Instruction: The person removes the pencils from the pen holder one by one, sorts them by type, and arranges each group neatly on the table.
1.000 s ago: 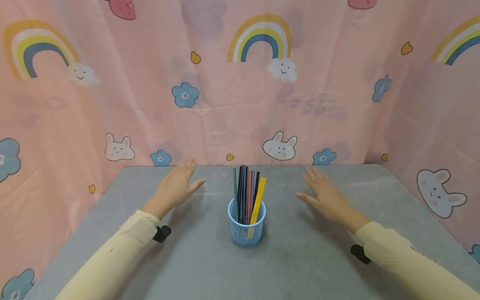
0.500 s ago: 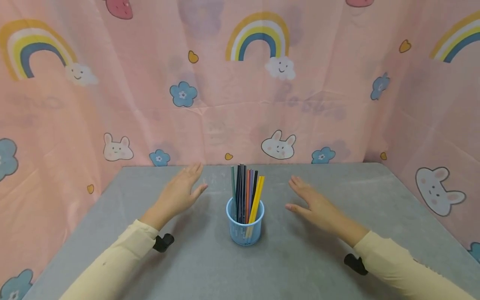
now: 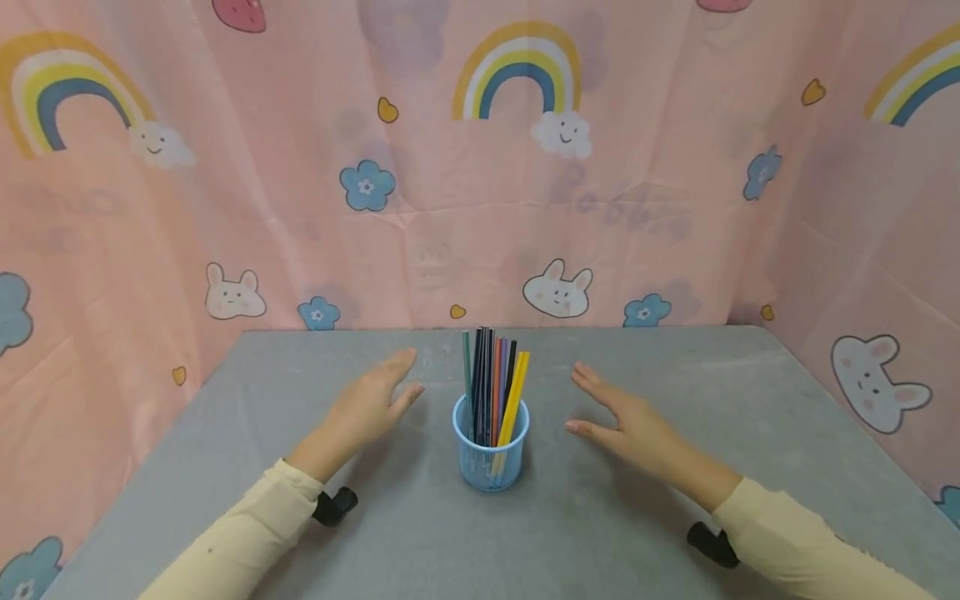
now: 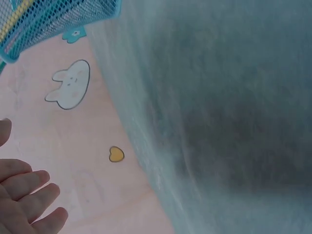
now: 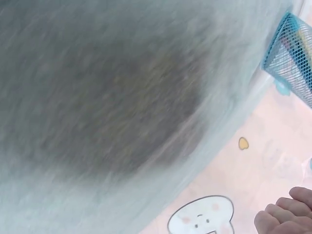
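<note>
A light blue mesh pen cup [image 3: 491,467] stands upright at the middle of the table. Several pencils [image 3: 495,392] lean inside it: dark ones, a green, an orange, a purple and some yellow. To its left, apart from it, my left hand [image 3: 367,408] hovers over the table with fingers extended and thumb spread. On the other side my right hand [image 3: 637,429] is held likewise, thumb toward the cup, holding nothing. In the left wrist view the cup [image 4: 58,24] shows at the top left corner, and the right wrist view has the cup [image 5: 292,58] at its right edge.
The grey table [image 3: 375,533] reaches back to a pink curtain [image 3: 300,167] printed with rainbows, rabbits and flowers, which also hangs along both sides. A black wrist camera [image 3: 335,506] sits under the left sleeve, another black camera [image 3: 712,546] under the right.
Both hands have moved inward toward the pen cup and slightly nearer the person. The cup and pencils stay in place; the head view has shifted a little.
</note>
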`<state>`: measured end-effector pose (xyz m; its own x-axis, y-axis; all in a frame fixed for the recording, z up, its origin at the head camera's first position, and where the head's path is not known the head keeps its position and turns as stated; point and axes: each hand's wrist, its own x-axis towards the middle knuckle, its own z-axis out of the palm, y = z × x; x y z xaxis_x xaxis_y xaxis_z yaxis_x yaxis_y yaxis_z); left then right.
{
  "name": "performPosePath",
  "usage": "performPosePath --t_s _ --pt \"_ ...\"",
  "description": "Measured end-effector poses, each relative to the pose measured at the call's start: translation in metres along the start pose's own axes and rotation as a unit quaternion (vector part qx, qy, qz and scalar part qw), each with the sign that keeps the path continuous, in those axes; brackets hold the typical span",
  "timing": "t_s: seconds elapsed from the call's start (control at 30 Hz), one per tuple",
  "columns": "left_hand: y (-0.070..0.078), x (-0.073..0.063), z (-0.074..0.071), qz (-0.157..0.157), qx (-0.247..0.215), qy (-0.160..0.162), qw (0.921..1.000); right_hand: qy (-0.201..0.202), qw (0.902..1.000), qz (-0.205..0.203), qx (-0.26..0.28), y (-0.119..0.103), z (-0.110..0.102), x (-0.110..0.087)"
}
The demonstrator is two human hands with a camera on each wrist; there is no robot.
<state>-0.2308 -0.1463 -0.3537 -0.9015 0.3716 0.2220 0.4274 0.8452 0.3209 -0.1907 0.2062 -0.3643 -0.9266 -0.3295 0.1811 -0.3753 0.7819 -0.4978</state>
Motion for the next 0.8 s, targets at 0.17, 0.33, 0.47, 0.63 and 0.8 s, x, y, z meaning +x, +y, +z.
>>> performPosePath --t_s 0.17,0.33,0.47,0.63,0.8 --pt "0.007 -0.003 0.005 0.002 -0.039 -0.005 0.9992 0.004 0.9999 -0.002 0.012 -0.006 0.004 -0.001" --pt "0.012 -0.005 0.01 -0.001 -0.064 -0.006 0.9979 -0.001 0.9993 0.012 0.034 -0.013 0.007 -0.003" --pt "0.016 -0.007 0.011 -0.008 -0.095 -0.011 0.9954 -0.011 0.9979 0.016 0.061 -0.016 0.007 -0.003" --pt "0.023 -0.009 0.013 -0.015 -0.133 -0.01 0.9909 -0.023 0.9963 0.017 0.081 -0.019 0.007 -0.004" --pt "0.027 -0.01 0.018 -0.035 -0.189 -0.005 0.9814 -0.028 0.9903 0.03 0.133 -0.025 0.01 -0.004"
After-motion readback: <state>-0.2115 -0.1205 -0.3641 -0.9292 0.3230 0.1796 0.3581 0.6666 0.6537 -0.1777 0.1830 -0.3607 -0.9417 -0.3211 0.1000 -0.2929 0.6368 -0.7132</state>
